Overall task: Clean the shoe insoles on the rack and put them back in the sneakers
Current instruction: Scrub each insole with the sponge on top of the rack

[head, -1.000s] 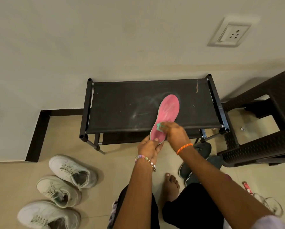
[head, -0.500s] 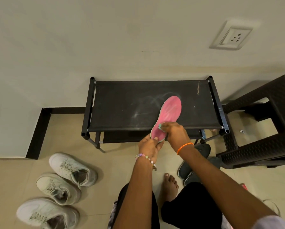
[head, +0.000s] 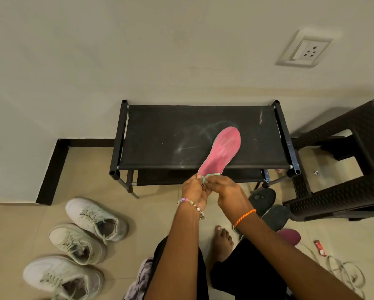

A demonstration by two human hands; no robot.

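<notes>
Just beyond the hands stood the black shoe rack point(head: 160, 135), its fabric top streaked with pale smears, and the pink insole point(head: 221, 151) lay slanted across its near edge, toe resting on the fabric and heel hanging off toward the person. Three white sneakers point(head: 96, 219) waited on the floor, well to the left of the left hand. The left hand point(head: 193, 191) pinched the insole's heel from below, fingers curled round it, while the right hand point(head: 225, 189) pressed a small greenish cloth point(head: 211, 176) against that same heel end, fingers closed on the cloth. The wiping appeared to be under way at the heel. To do it well, the left hand probably needed to keep the heel firm so the thin, flexible insole would not buckle, while the right drew the cloth in long strokes toward the toe, where faint pale marks showed. The overhanging heel looked likely to flex under hard pressure, so moderate force seemed wise.
</notes>
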